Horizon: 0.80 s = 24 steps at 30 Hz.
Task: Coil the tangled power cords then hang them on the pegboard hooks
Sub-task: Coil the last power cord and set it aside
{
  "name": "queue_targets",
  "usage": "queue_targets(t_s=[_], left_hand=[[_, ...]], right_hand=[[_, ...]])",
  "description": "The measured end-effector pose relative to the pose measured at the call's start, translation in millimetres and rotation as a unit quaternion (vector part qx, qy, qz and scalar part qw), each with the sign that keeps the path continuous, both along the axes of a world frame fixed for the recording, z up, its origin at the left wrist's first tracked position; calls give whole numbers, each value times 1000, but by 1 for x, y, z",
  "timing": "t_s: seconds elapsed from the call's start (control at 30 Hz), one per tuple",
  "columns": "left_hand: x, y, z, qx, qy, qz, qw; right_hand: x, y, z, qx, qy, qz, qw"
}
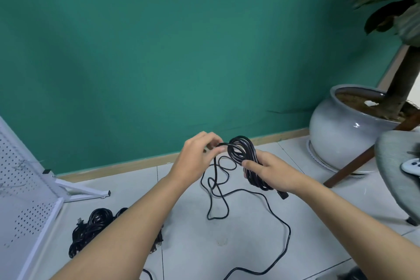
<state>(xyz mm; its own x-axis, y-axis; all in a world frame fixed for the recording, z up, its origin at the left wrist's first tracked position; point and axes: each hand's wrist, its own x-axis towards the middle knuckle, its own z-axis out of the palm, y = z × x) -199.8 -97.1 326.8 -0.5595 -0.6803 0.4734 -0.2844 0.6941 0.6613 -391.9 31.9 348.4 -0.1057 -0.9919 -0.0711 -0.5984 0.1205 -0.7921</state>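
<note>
In the head view, my right hand point(270, 173) holds the half-made coil point(241, 150) of black power cord. Its grip is clamped round the lower run of the loops, fingers curled over them. The coil's long axis runs from that wrist up and away toward the green wall point(159, 52).

My left hand point(197, 154) sits just beside the coil's top, on its left. It pinches the single strand where it joins the loops. That grip looks closed on the cord, though blur at the fingertips stops me saying which fingers do the work.

What matters for the next move is the loose tail point(218, 202). It drops from the left grip to the floor point(318, 211) between my forearms, twists over itself, then sweeps in a wide curve toward the floor's near edge. The slack therefore lies below and toward me, nearer the left hand. I judge that hand must slide down the strand and lay the next turn over the coil.

The cord is thin, round and rubbery with a slight sheen, and it keeps its kinks. A moulded plug point(282, 195) juts out under my right wrist. The tiles are pale and glossy. More cords lie in a pile point(91, 227) beside my left forearm. The pile is at the foot of the white perforated pegboard point(22, 188), by the floor's left edge.
</note>
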Motion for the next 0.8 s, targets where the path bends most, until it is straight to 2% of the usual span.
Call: queue_targets(t_s=[0.1,0.2,0.33,0.47,0.6,0.7,0.8], left_hand=[[12,-6,-6,49,-24,26,998],[11,5,-2,96,-50,-4,994],[10,5,3,143,24,27,989],[10,8,8,165,12,-1,986],[-2,18,15,217,36,15,975],[-12,24,18,274,48,28,960],[-21,27,18,327,71,38,942]], right_hand=[[-3,3,2,-2,-6,-26,1000],[3,5,-1,-14,-13,-19,1000],[7,3,1,-30,-43,-7,999],[7,3,-1,-28,-28,2,999],[7,0,-11,-37,-1,-15,999],[6,-5,-19,-41,15,-27,999],[6,-9,-23,-32,-10,-27,999]])
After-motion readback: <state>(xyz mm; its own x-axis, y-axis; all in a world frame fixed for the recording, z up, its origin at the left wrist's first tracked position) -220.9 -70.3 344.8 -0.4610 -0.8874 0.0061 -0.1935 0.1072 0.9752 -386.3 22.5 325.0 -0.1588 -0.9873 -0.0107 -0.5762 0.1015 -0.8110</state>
